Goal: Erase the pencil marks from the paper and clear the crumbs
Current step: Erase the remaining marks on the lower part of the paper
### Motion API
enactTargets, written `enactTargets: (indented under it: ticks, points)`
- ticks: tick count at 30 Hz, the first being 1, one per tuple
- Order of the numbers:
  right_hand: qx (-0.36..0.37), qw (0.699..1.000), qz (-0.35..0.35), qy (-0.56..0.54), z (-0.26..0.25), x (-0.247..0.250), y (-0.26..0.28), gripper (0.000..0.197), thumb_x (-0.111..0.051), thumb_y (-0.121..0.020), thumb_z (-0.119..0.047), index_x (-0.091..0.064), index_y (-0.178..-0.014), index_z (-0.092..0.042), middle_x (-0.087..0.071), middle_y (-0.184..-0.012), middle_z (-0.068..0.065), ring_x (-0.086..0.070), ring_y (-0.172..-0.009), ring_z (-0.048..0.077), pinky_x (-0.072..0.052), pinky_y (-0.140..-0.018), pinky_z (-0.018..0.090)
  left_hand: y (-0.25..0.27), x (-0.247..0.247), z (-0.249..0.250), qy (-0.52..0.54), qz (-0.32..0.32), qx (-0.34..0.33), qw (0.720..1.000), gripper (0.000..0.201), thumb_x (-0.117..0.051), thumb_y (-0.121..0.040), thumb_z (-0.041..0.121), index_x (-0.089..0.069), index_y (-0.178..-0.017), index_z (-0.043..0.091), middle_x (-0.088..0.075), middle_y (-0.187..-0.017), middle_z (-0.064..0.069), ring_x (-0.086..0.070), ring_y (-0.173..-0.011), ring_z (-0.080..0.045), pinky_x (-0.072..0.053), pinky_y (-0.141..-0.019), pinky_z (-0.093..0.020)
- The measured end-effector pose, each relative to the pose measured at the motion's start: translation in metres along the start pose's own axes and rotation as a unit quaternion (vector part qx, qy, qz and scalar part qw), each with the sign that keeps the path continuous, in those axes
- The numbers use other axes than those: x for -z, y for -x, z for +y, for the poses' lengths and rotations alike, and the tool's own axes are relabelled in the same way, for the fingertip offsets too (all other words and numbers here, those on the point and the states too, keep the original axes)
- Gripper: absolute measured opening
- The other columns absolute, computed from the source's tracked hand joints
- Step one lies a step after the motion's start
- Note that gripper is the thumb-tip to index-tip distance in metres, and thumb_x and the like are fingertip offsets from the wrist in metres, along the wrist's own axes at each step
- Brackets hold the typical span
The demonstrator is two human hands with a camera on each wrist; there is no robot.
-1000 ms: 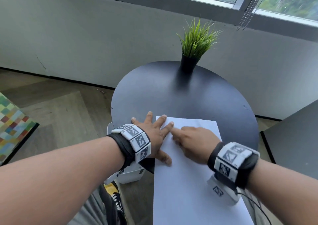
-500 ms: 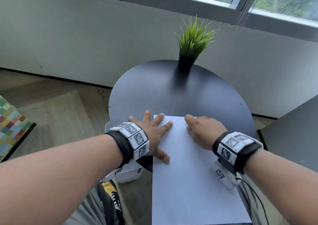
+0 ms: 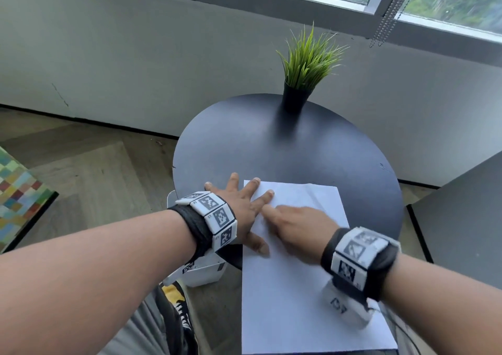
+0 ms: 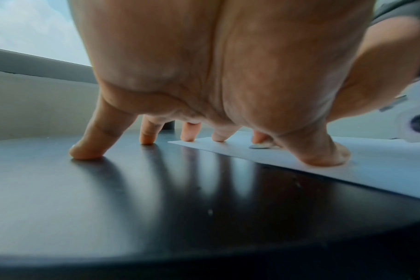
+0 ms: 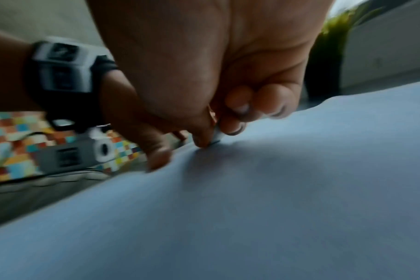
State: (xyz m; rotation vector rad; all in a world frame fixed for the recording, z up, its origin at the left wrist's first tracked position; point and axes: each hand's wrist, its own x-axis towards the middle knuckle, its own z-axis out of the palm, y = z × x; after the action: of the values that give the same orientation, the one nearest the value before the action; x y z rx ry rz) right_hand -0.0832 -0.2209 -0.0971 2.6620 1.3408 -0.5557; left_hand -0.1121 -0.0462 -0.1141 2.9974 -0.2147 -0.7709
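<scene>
While the left hand [image 3: 239, 205] lies spread, pinning the paper's [image 3: 298, 286] left edge to the tabletop [image 3: 231, 148], the right hand's [image 3: 301, 227] grip pinches an eraser [image 5: 216, 137] just beside it, the sheet's length running toward the person.

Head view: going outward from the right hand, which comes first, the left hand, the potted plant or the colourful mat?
1. left hand: just left of the right hand, fingertips almost meeting.
2. potted plant: at the table's far edge.
3. colourful mat: far left, on the floor.
</scene>
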Motion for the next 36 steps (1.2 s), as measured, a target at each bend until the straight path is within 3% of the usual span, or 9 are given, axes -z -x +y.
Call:
enactTargets:
  ticks: [4,10,14,18,20,25,30,33,36]
  points:
    - [-0.121,0.991,0.056,0.001,0.044,0.011,-0.014,0.009,-0.036,-0.098,-0.023,-0.029,-0.092,-0.023,-0.060,-0.100,0.006,-0.060,-0.093,0.033,-0.042,-0.067,0.037,0.001,-0.002,0.000,-0.001,0.001,-0.001,1.000,0.121,-0.050,-0.057,0.097,0.012,-0.150,0.049,0.010,-0.163,0.011,0.004,-0.147,-0.039,-0.022,-0.099,-0.079]
    - [0.038,0.999,-0.007,-0.016,-0.001,-0.004,0.002,0.023,-0.041,-0.094,-0.020,-0.032,-0.114,-0.028,-0.057,-0.104,0.004,-0.060,-0.092,0.033,-0.047,-0.069,0.040,0.002,0.000,0.001,0.004,0.004,0.001,1.000,0.117,-0.056,-0.061,0.092,0.010,-0.150,0.051,0.011,-0.163,0.009,0.006,-0.147,-0.041,-0.020,-0.099,-0.081]
    - [-0.105,0.992,0.069,-0.024,0.052,0.006,-0.008,0.007,-0.034,-0.098,-0.029,-0.032,-0.093,-0.025,-0.055,-0.090,0.001,-0.057,-0.086,0.032,-0.049,-0.073,0.041,0.003,-0.002,0.001,0.003,0.007,-0.003,1.000,0.117,-0.052,-0.057,0.096,0.010,-0.148,0.055,0.009,-0.162,0.010,0.005,-0.146,-0.041,-0.022,-0.099,-0.079]
    - [0.024,0.999,0.019,-0.009,0.024,-0.006,0.010,0.018,-0.038,-0.097,-0.023,-0.041,-0.115,-0.025,-0.054,-0.101,0.000,-0.056,-0.090,0.029,-0.046,-0.074,0.041,0.001,0.000,0.001,0.003,0.002,-0.004,1.000,0.118,-0.052,-0.055,0.097,0.012,-0.145,0.057,0.011,-0.163,0.010,0.008,-0.147,-0.041,-0.020,-0.098,-0.081]
    - [0.063,0.998,-0.006,-0.009,0.022,-0.007,0.018,0.008,-0.039,-0.099,-0.028,-0.037,-0.107,-0.029,-0.048,-0.095,-0.004,-0.054,-0.087,0.027,-0.045,-0.071,0.043,0.000,0.001,0.000,-0.001,-0.002,-0.002,1.000,0.117,-0.050,-0.055,0.098,0.013,-0.145,0.058,0.012,-0.163,0.010,0.009,-0.147,-0.042,-0.020,-0.098,-0.081]
    - [-0.093,0.992,0.069,-0.044,0.064,0.001,0.003,0.019,-0.030,-0.097,-0.043,-0.035,-0.095,-0.025,-0.056,-0.099,-0.005,-0.054,-0.090,0.027,-0.050,-0.071,0.038,0.001,0.001,0.002,-0.001,-0.004,0.003,1.000,0.114,-0.050,-0.056,0.098,0.012,-0.144,0.060,0.011,-0.163,0.010,0.008,-0.147,-0.042,-0.021,-0.099,-0.079]
    - [-0.120,0.990,0.062,-0.037,0.056,-0.002,0.001,0.013,-0.031,-0.098,-0.039,-0.030,-0.092,-0.028,-0.057,-0.101,0.003,-0.056,-0.090,0.030,-0.050,-0.074,0.040,0.004,0.003,0.008,-0.001,-0.001,0.014,1.000,0.126,-0.048,-0.051,0.101,0.011,-0.150,0.052,0.011,-0.165,0.004,0.010,-0.148,-0.041,-0.012,-0.104,-0.079]
    - [-0.071,0.996,0.061,-0.012,0.043,-0.006,0.005,0.005,-0.035,-0.098,-0.030,-0.035,-0.103,-0.030,-0.056,-0.103,0.005,-0.057,-0.092,0.031,-0.046,-0.071,0.038,0.006,-0.005,0.018,-0.021,0.035,0.012,0.999,0.133,-0.041,-0.052,0.103,0.008,-0.155,0.036,0.012,-0.165,-0.006,0.013,-0.150,-0.038,-0.002,-0.109,-0.075]
    - [0.048,0.998,0.022,0.021,0.015,-0.014,0.015,0.022,-0.044,-0.094,-0.022,-0.039,-0.115,-0.024,-0.054,-0.101,0.002,-0.057,-0.090,0.029,-0.048,-0.071,0.043,0.008,-0.011,0.018,-0.023,0.048,-0.013,0.998,0.136,-0.043,-0.055,0.101,0.006,-0.157,0.025,0.020,-0.164,-0.005,0.018,-0.151,-0.033,-0.002,-0.113,-0.071]
